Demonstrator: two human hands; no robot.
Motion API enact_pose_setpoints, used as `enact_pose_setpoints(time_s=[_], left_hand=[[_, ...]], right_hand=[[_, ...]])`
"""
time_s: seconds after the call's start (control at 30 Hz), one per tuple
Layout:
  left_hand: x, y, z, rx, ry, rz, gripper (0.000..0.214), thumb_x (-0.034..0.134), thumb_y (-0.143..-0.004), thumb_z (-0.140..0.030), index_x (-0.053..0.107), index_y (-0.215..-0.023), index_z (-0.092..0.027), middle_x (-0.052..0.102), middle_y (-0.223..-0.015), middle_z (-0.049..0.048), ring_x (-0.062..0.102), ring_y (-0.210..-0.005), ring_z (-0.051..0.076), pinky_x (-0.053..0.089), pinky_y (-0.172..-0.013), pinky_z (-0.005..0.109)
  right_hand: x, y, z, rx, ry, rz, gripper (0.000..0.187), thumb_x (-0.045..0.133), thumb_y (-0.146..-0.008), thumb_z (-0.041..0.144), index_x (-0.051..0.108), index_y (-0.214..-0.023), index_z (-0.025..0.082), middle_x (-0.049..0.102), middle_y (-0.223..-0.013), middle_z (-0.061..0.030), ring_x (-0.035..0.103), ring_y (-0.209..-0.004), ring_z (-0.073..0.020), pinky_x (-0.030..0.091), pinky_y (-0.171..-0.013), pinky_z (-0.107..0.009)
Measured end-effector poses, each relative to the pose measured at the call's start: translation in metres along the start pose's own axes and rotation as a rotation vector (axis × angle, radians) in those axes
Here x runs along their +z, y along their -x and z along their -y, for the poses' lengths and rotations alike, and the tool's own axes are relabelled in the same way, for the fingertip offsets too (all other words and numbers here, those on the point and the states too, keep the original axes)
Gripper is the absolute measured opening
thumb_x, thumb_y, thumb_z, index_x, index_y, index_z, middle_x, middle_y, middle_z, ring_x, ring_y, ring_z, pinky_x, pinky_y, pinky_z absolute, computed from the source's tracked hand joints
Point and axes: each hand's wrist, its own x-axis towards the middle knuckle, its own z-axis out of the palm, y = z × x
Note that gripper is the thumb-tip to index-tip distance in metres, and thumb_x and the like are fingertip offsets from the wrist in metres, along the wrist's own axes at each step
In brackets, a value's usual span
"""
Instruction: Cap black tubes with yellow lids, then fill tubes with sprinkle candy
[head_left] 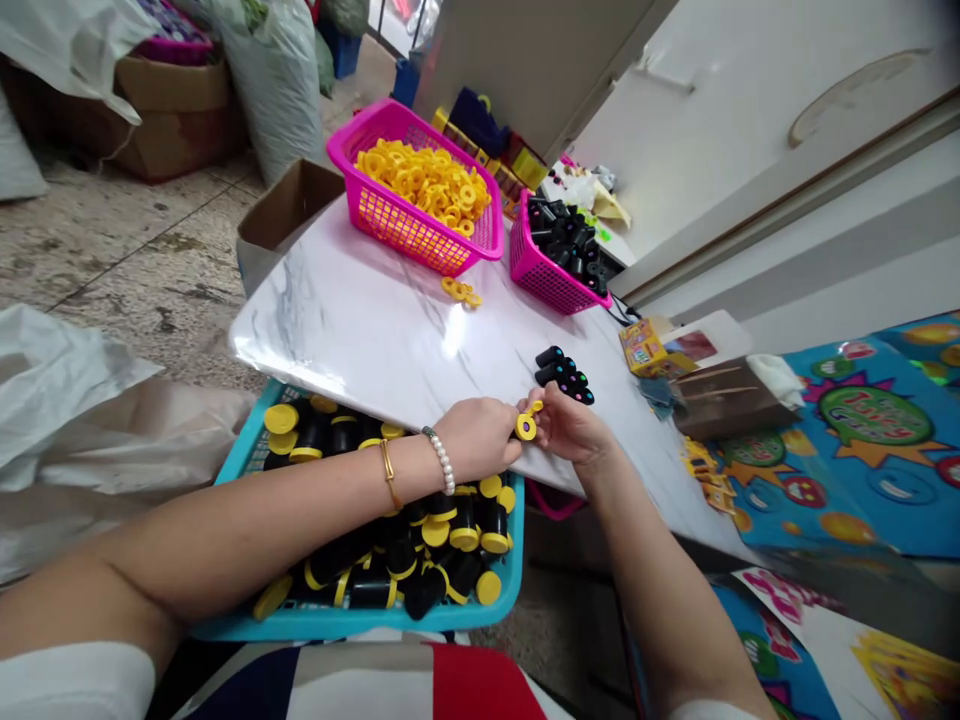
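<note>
Closest of all is the striped cloth (480, 680) across the person's lap, and just beyond it the blue basket (517, 575), holding black cylinders with yellow ends (465, 540). The left forearm crosses above this basket; the left hand (480, 440), wearing a pearl bracelet (442, 460) and a gold bangle (388, 475), meets the right hand (574, 435) over the near edge of the desk (360, 330).

Between them is a yellow ring (526, 436), a dark centre with a purplish spot showing through its hole. The left grip is closed around this piece, and the right grip pinches at it from the other side; the fingers cover most of what lies behind, so a black cylinder under the ring is likely but not certain.

Near the right hand, a small cluster of black cylinders (564, 375) with coloured dots rests on the desk. Farther back, a few loose yellow rings (461, 292) lie before a pink basket of rings (397, 228), with a smaller pink basket of black pieces (536, 270) beside it.

The step in hand looks like seating the ring; the next move calls for firm, straight fingertip pressure, with the left hand steadying.
</note>
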Motion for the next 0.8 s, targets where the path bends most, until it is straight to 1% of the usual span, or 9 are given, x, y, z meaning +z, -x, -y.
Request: enact_pose_setpoints(time_s=[0.23,0.33,0.4,0.47,0.57,0.6,0.63,0.7,0.8], left_hand=[[0.0,-0.002,0.0,-0.009,-0.014,0.018,0.028,0.051,-0.082,-0.033,0.064,-0.099,-0.013,0.07,-0.089,0.0114,0.066,-0.083,0.025,0.051,-0.072,0.033],[-0.001,-0.002,-0.001,-0.026,-0.048,0.007,0.023,0.051,-0.083,-0.031,0.063,-0.091,-0.013,0.069,-0.083,0.0101,0.065,-0.078,0.023,0.049,-0.069,0.031],[-0.001,-0.002,-0.001,-0.039,-0.056,-0.006,0.021,0.051,-0.083,-0.031,0.062,-0.086,-0.014,0.068,-0.079,0.0085,0.064,-0.073,0.021,0.048,-0.067,0.03],[-0.002,-0.004,-0.001,-0.04,-0.05,-0.018,0.02,0.052,-0.083,-0.031,0.062,-0.084,-0.014,0.067,-0.076,0.0066,0.062,-0.068,0.019,0.046,-0.065,0.029],[-0.004,-0.005,-0.002,-0.015,-0.03,-0.003,0.02,0.053,-0.082,-0.031,0.063,-0.085,-0.015,0.065,-0.069,0.0024,0.058,-0.062,0.015,0.042,-0.063,0.026],[-0.004,-0.005,-0.002,-0.008,-0.03,0.008,0.02,0.053,-0.082,-0.032,0.064,-0.086,-0.015,0.063,-0.067,0.001,0.057,-0.061,0.014,0.041,-0.062,0.025],[-0.004,-0.005,-0.003,-0.004,-0.037,0.014,0.021,0.054,-0.081,-0.033,0.065,-0.087,-0.016,0.062,-0.066,-0.0002,0.056,-0.06,0.014,0.04,-0.061,0.025],[-0.004,-0.005,-0.006,-0.008,-0.078,0.012,0.023,0.055,-0.08,-0.036,0.066,-0.09,-0.019,0.061,-0.065,-0.002,0.055,-0.06,0.013,0.039,-0.061,0.024],[-0.004,-0.006,-0.013,-0.04,-0.18,-0.013,0.028,0.056,-0.078,-0.041,0.067,-0.095,-0.021,0.06,-0.066,-0.0039,0.055,-0.06,0.011,0.039,-0.063,0.022]], right_hand=[[-0.001,0.004,-0.008,-0.015,0.059,-0.003,0.035,0.08,-0.063,0.046,0.063,-0.065,0.015,0.056,-0.057,0.0027,0.049,-0.041,-0.0071,0.039,-0.039,-0.02],[0.006,0.008,-0.004,-0.139,0.093,-0.08,0.033,0.076,-0.068,0.047,0.064,-0.069,0.016,0.055,-0.055,0.0023,0.05,-0.044,-0.0091,0.04,-0.04,-0.021],[0.007,0.016,-0.006,-0.356,0.069,-0.272,0.028,0.072,-0.073,0.045,0.063,-0.074,0.018,0.053,-0.058,0.003,0.052,-0.049,-0.0101,0.041,-0.044,-0.022],[0.002,0.032,-0.021,-0.638,0.028,-0.623,0.023,0.064,-0.08,0.044,0.059,-0.078,0.021,0.048,-0.059,0.0044,0.052,-0.052,-0.0105,0.042,-0.046,-0.022],[-0.014,0.067,-0.083,-0.876,0.11,-1.209,0.02,0.052,-0.087,0.042,0.054,-0.08,0.023,0.044,-0.059,0.0048,0.05,-0.053,-0.0119,0.043,-0.05,-0.024],[-0.018,0.08,-0.114,-0.822,0.168,-1.33,0.02,0.051,-0.088,0.041,0.053,-0.08,0.023,0.045,-0.06,0.0044,0.05,-0.053,-0.0123,0.044,-0.052,-0.025],[-0.02,0.093,-0.147,-0.641,0.213,-1.347,0.02,0.052,-0.088,0.04,0.054,-0.08,0.022,0.048,-0.06,0.0038,0.05,-0.054,-0.0125,0.044,-0.053,-0.025],[-0.02,0.117,-0.213,-0.122,0.209,-1.082,0.026,0.048,-0.092,0.042,0.056,-0.081,0.02,0.05,-0.06,0.0032,0.05,-0.053,-0.0125,0.045,-0.053,-0.026],[-0.006,0.154,-0.287,0.161,0.125,-0.857,0.023,0.054,-0.092,0.037,0.062,-0.095,0.015,0.064,-0.086,-0.0036,0.061,-0.072,-0.0149,0.052,-0.067,-0.031]])
